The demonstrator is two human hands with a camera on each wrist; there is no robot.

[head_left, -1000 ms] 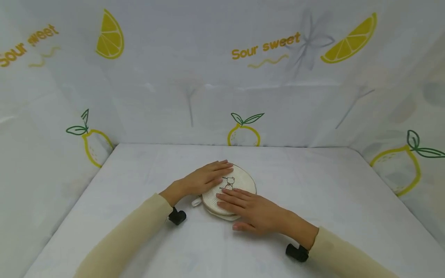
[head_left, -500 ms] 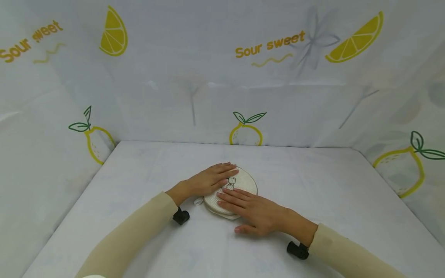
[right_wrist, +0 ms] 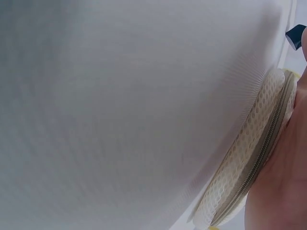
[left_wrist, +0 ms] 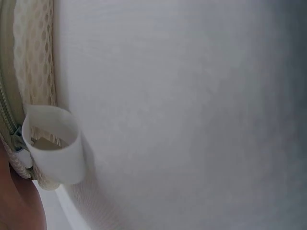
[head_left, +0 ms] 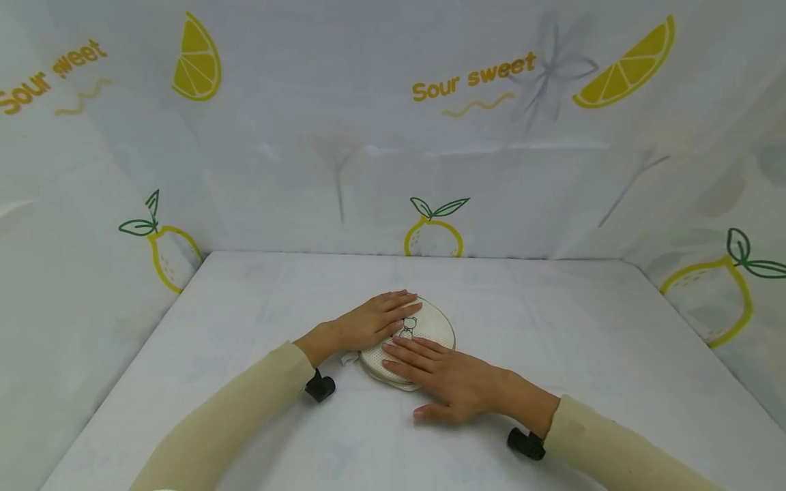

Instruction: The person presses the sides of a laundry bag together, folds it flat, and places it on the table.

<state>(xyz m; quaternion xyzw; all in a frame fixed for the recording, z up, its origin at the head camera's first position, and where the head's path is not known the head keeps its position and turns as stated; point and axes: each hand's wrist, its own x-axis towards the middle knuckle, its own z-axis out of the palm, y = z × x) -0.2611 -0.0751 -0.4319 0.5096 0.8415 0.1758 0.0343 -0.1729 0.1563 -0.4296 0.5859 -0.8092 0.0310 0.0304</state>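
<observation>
A round, cream mesh laundry bag (head_left: pixel 437 326) lies flat on the white table, with a small bear drawn on its top. My left hand (head_left: pixel 370 322) rests on its upper left part with the fingers straight. The right hand (head_left: pixel 453 379) lies with outstretched fingers over the lower right part, its thumb on the table side. Both hands hide much of the top. In the left wrist view a white fabric loop (left_wrist: pixel 60 160) sticks out beside the zipper pull. Along the bag's side runs a zipper (right_wrist: pixel 263 151), seen in the right wrist view.
White cloth covers the table (head_left: pixel 276 293). Behind it stands a white curtain (head_left: pixel 276 184) printed with lemons and lettering, which also closes in the left and right sides. A black wrist camera (head_left: pixel 321 386) sits under the left wrist, another (head_left: pixel 525 444) under the right.
The left fingers have slid slightly to the right over the bear drawing. The right hand stays in place on the bag, and the head view has shifted a little.
</observation>
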